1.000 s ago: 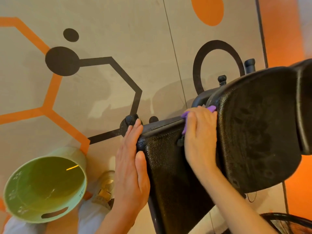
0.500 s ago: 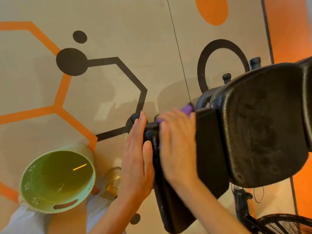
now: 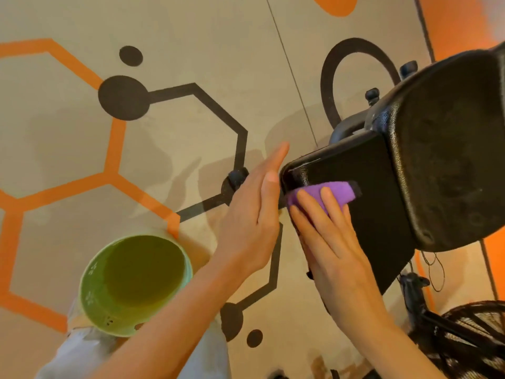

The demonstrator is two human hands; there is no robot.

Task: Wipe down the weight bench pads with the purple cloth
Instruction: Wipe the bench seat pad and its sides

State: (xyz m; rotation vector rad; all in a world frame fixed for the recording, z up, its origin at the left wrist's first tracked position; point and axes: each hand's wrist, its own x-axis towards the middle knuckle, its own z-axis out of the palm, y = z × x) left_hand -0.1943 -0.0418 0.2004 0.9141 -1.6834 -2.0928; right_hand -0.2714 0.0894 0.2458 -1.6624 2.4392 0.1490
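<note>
The floor [image 3: 191,36] — beige, painted with orange and black hexagons — carries a green bucket [image 3: 134,285] and a black fan [image 3: 464,340].

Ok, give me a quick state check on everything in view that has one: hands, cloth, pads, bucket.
right hand: fingers straight, pressing the purple cloth onto the lower pad
left hand: fingers straight, flat against the lower pad's left edge
purple cloth: folded, pinned under the right fingers
lower pad: tilted, glossy near its top left corner
upper pad: dull, smudged, untouched by either hand
green bucket: upright on the floor; contents unclear
</note>
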